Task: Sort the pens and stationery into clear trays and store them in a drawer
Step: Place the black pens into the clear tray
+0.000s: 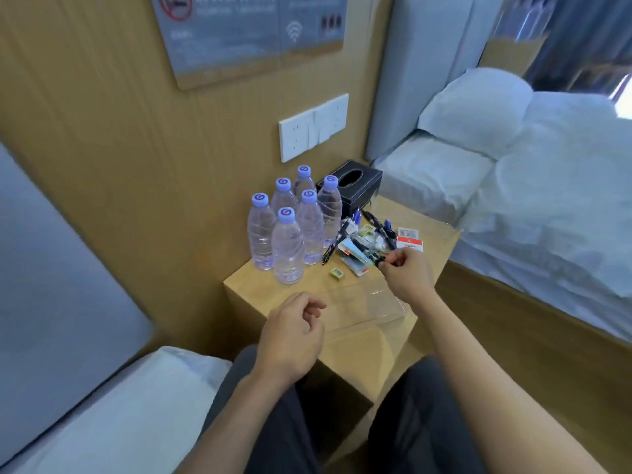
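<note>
A heap of pens and stationery (pixel 364 239) lies on the wooden nightstand (pixel 253 285), with black and blue pens, small packets and a red-and-white box (pixel 409 241). My right hand (pixel 407 273) pinches a black pen (pixel 379 258) at the heap's near edge. A clear tray (pixel 362 306) rests on the nightstand's front part, just below that hand. A small yellow eraser (pixel 337 273) lies apart from the heap. My left hand (pixel 290 340) hovers loosely curled at the front edge, holding nothing.
Several water bottles (pixel 290 227) stand at the nightstand's left back. A black tissue box (pixel 352 186) sits behind them by the wall sockets (pixel 313 128). Beds flank the nightstand on the right (pixel 513 186) and lower left (pixel 113 415). My knees are below.
</note>
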Tool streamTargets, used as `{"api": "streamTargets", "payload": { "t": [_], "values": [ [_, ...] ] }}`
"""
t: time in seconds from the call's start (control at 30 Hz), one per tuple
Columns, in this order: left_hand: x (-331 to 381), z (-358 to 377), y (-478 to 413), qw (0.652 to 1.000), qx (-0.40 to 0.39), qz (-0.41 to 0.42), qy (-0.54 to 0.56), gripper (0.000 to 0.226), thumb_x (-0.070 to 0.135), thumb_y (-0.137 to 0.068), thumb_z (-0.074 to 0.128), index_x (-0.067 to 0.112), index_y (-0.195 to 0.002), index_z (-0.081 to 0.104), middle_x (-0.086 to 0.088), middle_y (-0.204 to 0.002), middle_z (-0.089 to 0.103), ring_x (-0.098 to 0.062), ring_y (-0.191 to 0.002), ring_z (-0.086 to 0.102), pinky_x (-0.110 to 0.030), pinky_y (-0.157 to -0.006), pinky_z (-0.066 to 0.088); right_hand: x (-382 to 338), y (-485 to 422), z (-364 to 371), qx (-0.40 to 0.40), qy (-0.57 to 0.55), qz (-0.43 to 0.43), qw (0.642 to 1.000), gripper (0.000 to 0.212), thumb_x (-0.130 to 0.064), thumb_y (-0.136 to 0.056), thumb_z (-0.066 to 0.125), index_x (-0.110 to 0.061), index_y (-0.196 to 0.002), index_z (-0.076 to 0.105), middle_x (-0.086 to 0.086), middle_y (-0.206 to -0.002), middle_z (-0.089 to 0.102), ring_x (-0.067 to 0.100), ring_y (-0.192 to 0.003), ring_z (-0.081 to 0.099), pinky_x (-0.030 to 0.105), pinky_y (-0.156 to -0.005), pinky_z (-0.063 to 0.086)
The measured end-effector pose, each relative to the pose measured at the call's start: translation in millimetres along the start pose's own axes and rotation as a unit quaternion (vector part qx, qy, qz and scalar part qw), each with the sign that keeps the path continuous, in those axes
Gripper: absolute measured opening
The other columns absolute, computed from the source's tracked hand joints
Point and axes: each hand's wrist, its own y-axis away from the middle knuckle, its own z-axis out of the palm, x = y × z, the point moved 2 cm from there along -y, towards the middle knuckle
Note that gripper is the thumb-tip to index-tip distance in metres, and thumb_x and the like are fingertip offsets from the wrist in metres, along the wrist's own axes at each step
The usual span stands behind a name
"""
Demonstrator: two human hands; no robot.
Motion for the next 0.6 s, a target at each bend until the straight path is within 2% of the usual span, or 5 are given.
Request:
{"api": "streamTargets", "payload": {
  "t": [0.1, 0.23, 0.37, 0.5, 0.6],
  "values": [
    [12, 1, 0, 1.000, 0.007, 0.026, 0.015, 0.023, 0.010, -0.090, 0.058, 0.028, -0.102, 0.067, 0.017, -0.098, 0.063, 0.000, -0.098, 0.058, -0.024, -0.087, 0.052, 2, 31, -9, -0.002, 0.004, -0.057, 0.998, 0.012, -0.014, -0.090, 0.068, -0.014, -0.083, 0.058, -0.003, -0.081, 0.059, 0.013, -0.072, 0.053, 0.022, -0.056, 0.033],
    [21, 4, 2, 0.998, 0.024, 0.066, 0.001, 0.023, 0.009, -0.092, 0.056, 0.028, -0.101, 0.068, 0.018, -0.101, 0.060, 0.001, -0.099, 0.055, -0.024, -0.089, 0.049, 12, 74, -18, -0.017, 0.048, -0.126, 0.991, 0.015, -0.014, -0.091, 0.067, -0.021, -0.083, 0.056, -0.007, -0.080, 0.061, 0.011, -0.074, 0.055, 0.025, -0.063, 0.043],
    [32, 4, -9, 0.991, 0.031, 0.123, -0.044, 0.017, 0.017, -0.097, 0.056, 0.027, -0.104, 0.068, 0.015, -0.107, 0.051, -0.002, -0.108, 0.044, -0.019, -0.092, 0.037, 16, 102, -23, -0.050, 0.117, -0.184, 0.975, 0.018, -0.013, -0.091, 0.064, -0.026, -0.085, 0.053, -0.010, -0.083, 0.062, 0.010, -0.078, 0.057, 0.031, -0.068, 0.050],
    [44, 8, -16, 0.969, -0.036, 0.195, -0.148, 0.018, 0.024, -0.097, 0.059, 0.028, -0.112, 0.068, 0.015, -0.118, 0.058, -0.006, -0.119, 0.040, -0.022, -0.099, 0.031, 12, 124, -26, -0.064, 0.181, -0.253, 0.948, 0.016, -0.011, -0.092, 0.060, -0.024, -0.087, 0.051, -0.009, -0.084, 0.059, 0.011, -0.077, 0.052, 0.034, -0.068, 0.050],
    [48, 14, -19, 0.960, -0.098, 0.194, -0.177, 0.026, 0.025, -0.094, 0.062, 0.033, -0.119, 0.065, 0.013, -0.126, 0.059, -0.009, -0.124, 0.040, -0.031, -0.106, 0.035, 3, 134, -25, -0.083, 0.189, -0.294, 0.933, 0.015, -0.010, -0.092, 0.059, -0.023, -0.088, 0.052, -0.010, -0.085, 0.056, 0.011, -0.079, 0.048, 0.033, -0.069, 0.048]
  ]
}}
